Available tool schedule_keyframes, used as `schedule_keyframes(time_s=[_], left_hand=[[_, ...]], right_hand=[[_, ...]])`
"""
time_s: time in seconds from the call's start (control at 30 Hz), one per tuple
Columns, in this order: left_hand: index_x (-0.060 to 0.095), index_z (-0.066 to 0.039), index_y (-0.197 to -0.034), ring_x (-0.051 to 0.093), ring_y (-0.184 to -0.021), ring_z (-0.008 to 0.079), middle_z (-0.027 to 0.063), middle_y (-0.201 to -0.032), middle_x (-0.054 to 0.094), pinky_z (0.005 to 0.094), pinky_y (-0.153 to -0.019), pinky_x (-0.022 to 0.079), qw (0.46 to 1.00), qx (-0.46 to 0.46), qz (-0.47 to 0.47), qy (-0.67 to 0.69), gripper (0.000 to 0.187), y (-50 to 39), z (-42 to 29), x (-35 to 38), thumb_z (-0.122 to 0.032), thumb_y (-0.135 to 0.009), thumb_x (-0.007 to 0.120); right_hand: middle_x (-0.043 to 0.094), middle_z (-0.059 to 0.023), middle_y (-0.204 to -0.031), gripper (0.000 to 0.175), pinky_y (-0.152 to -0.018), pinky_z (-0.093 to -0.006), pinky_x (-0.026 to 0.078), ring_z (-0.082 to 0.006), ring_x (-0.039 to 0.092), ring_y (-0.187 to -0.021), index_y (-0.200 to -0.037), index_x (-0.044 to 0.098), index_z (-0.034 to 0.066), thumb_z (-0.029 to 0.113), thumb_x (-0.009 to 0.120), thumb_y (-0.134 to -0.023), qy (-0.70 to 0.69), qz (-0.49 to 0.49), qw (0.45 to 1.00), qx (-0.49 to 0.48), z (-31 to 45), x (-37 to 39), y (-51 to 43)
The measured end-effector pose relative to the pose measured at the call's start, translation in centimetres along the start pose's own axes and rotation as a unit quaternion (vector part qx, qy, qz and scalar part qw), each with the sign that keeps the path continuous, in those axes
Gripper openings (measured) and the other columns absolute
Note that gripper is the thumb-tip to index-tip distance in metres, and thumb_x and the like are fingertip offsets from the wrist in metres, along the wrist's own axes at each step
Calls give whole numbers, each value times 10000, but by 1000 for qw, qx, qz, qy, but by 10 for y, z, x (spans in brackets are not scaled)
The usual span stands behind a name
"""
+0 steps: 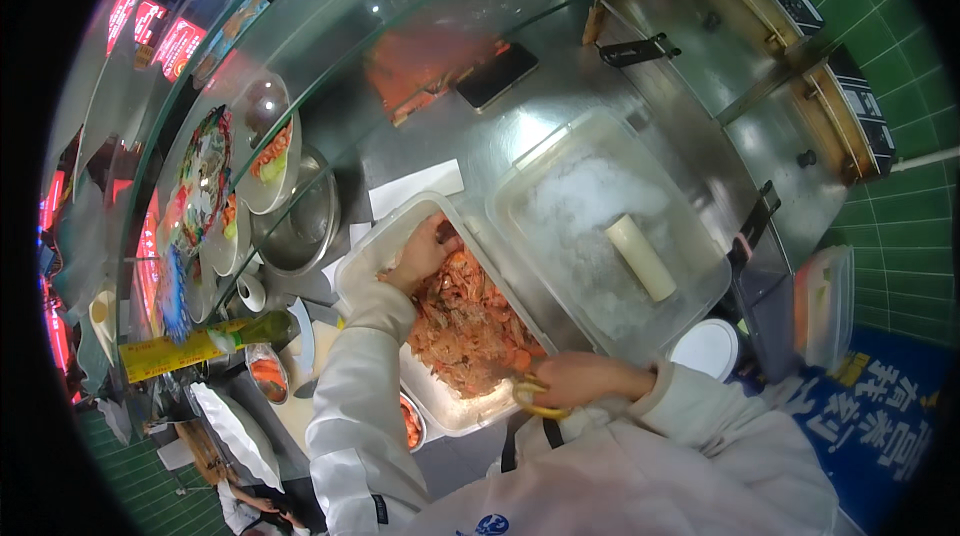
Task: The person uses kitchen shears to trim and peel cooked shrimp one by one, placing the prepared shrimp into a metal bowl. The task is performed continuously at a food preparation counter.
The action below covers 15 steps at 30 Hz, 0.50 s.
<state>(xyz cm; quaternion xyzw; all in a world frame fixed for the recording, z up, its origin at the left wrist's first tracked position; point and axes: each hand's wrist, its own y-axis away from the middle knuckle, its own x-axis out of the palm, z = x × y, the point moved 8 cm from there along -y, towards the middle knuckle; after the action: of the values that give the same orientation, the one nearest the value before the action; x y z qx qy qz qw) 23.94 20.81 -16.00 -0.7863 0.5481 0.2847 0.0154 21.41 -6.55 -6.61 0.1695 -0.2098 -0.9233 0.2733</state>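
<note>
A translucent plastic tub [450, 427] before me holds a heap of orange-red shrimp [469, 326], apparently heads and shells among them. My left hand [424, 255] reaches into the tub's far left end, its fingers bent down at the edge of the heap. Whether anything is between those fingers is hidden. At the tub's near right corner, my right hand [577, 382] grips yellow-handled scissors [531, 397]. Their blades are blurred against the shrimp.
A second plastic tub [517, 236] with whitish, ice-like contents and a pale cylinder [640, 257] stands to the right. Left are a steel bowl [315, 225], a bottle [266, 327] and a glass partition [330, 97]. A phone [497, 76] lies at the back; another person [255, 506] is lower left.
</note>
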Motion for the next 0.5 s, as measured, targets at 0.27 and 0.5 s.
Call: schedule_keyframes(time_s=[0.27,0.5], left_hand=[[555,-61,-994,573,-986,309,159,-1051,610,383,-834,469,976,129,32,-170,262,18,-29,-8,-138,-791,702],[587,-26,-1028,611,-733,223,104,-840,643,341,-709,499,983,1,31,-181,202,44,-35,-7,-120,-866,661]], right_hand=[[562,-18,-669,287,-522,-281,427,-99,529,-587,-1007,580,26,278,626,-876,-460,-54,884,66,-32,18,11],[577,-29,-725,227,-588,-265,460,-106,568,-652,-1045,555,10,174,576,-889,-477,-111,870,-53,-23,5,12]])
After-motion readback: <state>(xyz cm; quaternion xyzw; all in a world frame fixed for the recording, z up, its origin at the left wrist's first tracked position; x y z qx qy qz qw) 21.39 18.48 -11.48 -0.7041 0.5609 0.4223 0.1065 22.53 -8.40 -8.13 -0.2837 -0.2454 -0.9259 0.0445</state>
